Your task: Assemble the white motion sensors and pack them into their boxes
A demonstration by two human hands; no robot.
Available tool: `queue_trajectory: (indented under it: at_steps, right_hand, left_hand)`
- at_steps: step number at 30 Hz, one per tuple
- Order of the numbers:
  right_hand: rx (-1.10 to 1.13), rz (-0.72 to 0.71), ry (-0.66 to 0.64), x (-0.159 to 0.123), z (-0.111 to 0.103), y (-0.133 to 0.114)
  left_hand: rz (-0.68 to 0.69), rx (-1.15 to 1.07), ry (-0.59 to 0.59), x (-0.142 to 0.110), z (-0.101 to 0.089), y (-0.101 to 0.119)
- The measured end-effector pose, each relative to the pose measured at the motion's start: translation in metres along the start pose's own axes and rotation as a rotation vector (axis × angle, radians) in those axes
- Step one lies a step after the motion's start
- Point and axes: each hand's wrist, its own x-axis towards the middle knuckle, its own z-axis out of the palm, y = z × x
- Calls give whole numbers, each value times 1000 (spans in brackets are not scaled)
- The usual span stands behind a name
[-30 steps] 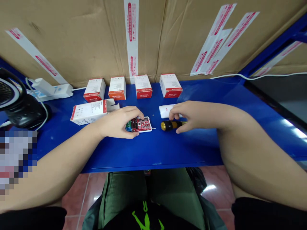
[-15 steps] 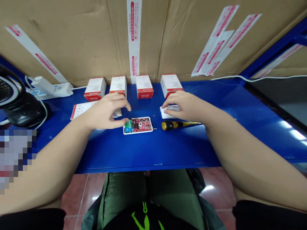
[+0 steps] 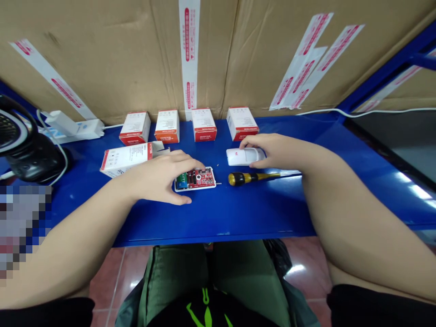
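A white base holding a red circuit board (image 3: 199,178) with a green terminal block lies on the blue bench (image 3: 238,209). My left hand (image 3: 160,177) grips its left end, fingers curled round it. A white plastic cover (image 3: 240,156) lies just right of it, and my right hand (image 3: 272,151) is closed on its right end. A screwdriver (image 3: 254,177) with a black and yellow handle lies loose on the bench in front of the cover, below my right hand.
Several small red-and-white boxes (image 3: 202,123) stand in a row at the back against cardboard cartons (image 3: 136,54). An open white box (image 3: 127,159) lies left of my left hand. A power strip (image 3: 73,127) and a black lamp base (image 3: 32,159) sit far left.
My right hand let go of the screwdriver and moved back onto the white cover. My left hand lifted off the board, then came back down on its left end.
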Motion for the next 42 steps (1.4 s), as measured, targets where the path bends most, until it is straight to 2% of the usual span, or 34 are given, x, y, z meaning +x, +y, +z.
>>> queue_trajectory:
  at_steps: [3,6,8,10,15,19,22,27,30,42]
  right_hand:
    - [62,-83,148,-2,0,-5]
    - [158,-315,310,0,10,-19]
    - [218,-460,351,5,23,-32]
    - [264,-527,344,11,37,-45]
    - [333,-475,259,17,57,-68]
    - [298,-405,222,17,60,-75]
    - [204,-419,219,17,62,-77]
    - [43,-483,259,19,66,-78]
    - [25,-519,294,18,68,-78]
    - [526,-590,359,18,58,-62]
  left_hand:
    - [-21,4,71,1,6,0]
    - [-3,-64,256,0,5,-4]
    - [38,-114,351,-1,2,-6]
    - [43,-117,341,-2,0,-5]
    - [-71,-25,118,0,-2,3]
    - [-151,11,50,3,1,8]
    - [-182,25,32,6,5,9]
    - [-150,-68,80,8,13,5]
    - [-132,-109,115,8,15,3]
    - [-49,-282,367,10,10,-1]
